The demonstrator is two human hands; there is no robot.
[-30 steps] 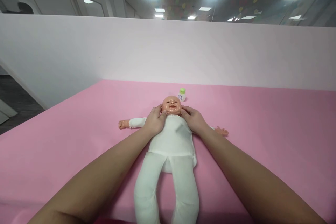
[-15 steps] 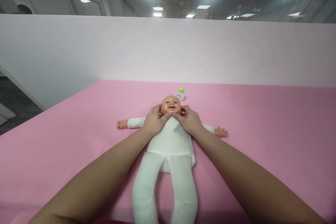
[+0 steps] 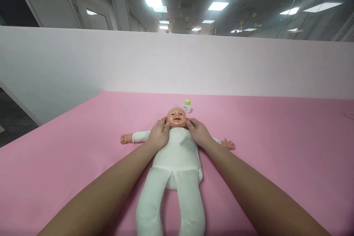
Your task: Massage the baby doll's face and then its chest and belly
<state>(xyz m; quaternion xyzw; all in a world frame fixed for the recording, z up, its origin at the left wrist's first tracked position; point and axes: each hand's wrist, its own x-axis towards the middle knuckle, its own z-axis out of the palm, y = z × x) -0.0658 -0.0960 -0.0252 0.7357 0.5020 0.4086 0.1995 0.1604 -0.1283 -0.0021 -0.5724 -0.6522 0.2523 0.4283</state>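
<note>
A baby doll [image 3: 177, 155] in a white suit lies on its back on the pink table [image 3: 276, 147], arms spread, head away from me. My left hand [image 3: 159, 134] rests on its left shoulder with the fingertips against the side of the doll's face. My right hand [image 3: 197, 132] lies on the other shoulder, fingertips touching the opposite cheek. Neither hand grips anything.
A small white bottle with a green cap [image 3: 187, 106] stands just behind the doll's head. A white partition wall [image 3: 177, 62] runs along the table's far edge. The table's left edge drops to a dark floor [image 3: 11, 125].
Both hands' fingers slid from under the doll's chin out to the sides of its face. The camera tilted up slightly, so the doll sits lower in view.
</note>
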